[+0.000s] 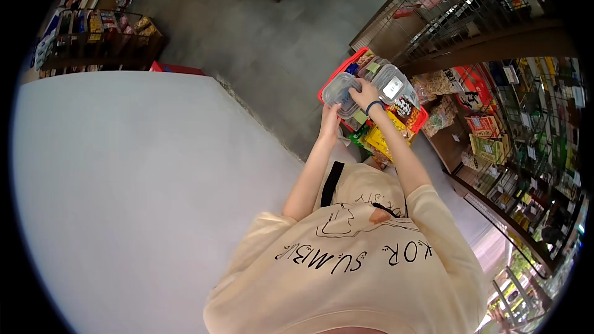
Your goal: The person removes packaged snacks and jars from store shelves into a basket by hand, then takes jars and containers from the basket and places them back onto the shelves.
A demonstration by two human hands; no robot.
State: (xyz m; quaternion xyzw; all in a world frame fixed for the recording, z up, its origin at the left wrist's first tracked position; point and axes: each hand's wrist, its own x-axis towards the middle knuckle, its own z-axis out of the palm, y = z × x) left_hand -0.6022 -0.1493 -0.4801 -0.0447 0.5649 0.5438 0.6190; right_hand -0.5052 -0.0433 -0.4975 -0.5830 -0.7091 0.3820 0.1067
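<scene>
A clear plastic food container [339,91] is between my two hands, over a red shopping basket [361,54]. My left hand [330,121] grips its near edge, fingers closed on the rim. From the right, my right hand [366,94] reaches onto the same container, with its fingers bent against the top; a dark band circles that wrist. Beside it in the basket lies another clear container [391,84] with a white label. Yellow snack packets [383,139] and other colourful packs fill the near part of the basket. What the containers hold is hard to make out.
A white wall or panel [136,192] takes up the left side. Shelves with bagged goods [440,114] and wire racks [427,0] stand close on the right. Grey floor [247,43] stretches ahead, with a display of packets [102,28] at the far left.
</scene>
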